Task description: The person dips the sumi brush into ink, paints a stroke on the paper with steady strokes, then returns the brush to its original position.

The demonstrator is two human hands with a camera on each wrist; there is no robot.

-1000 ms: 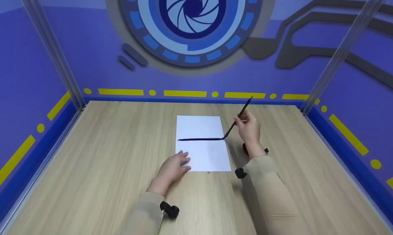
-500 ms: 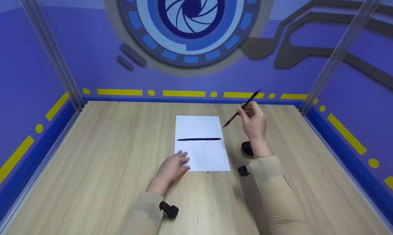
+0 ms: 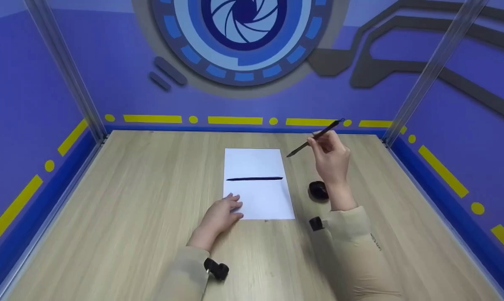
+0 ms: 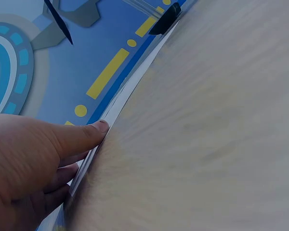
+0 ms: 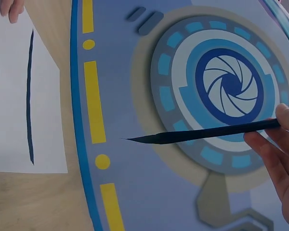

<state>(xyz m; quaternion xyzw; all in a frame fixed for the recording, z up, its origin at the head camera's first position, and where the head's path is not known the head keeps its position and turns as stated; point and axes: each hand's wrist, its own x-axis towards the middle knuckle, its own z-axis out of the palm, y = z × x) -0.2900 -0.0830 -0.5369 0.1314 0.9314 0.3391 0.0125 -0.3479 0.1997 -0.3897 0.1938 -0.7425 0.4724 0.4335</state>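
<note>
A white sheet of paper [image 3: 256,163] lies on the wooden table with one black horizontal stroke [image 3: 254,179] across its middle. On its lower left corner rests my left hand [image 3: 219,215], fingers spread and relaxed. In the left wrist view, that hand's thumb [image 4: 94,134] lies along the paper's edge. My right hand [image 3: 332,161] pinches a dark ink brush [image 3: 314,138], held tilted in the air to the right of the paper. The brush's pointed black tip [image 5: 139,139] touches nothing in the right wrist view.
A small round black ink dish [image 3: 318,191] stands on the table [image 3: 151,200] right of the paper, beside my right wrist. Blue printed walls [image 3: 243,102] enclose the table at the back and both sides, with metal posts [image 3: 67,67] at the corners.
The brush tip has lifted off the right end of the stroke. My right hand has moved up and right, then slightly back, uncovering the ink dish. The left hand stays put.
</note>
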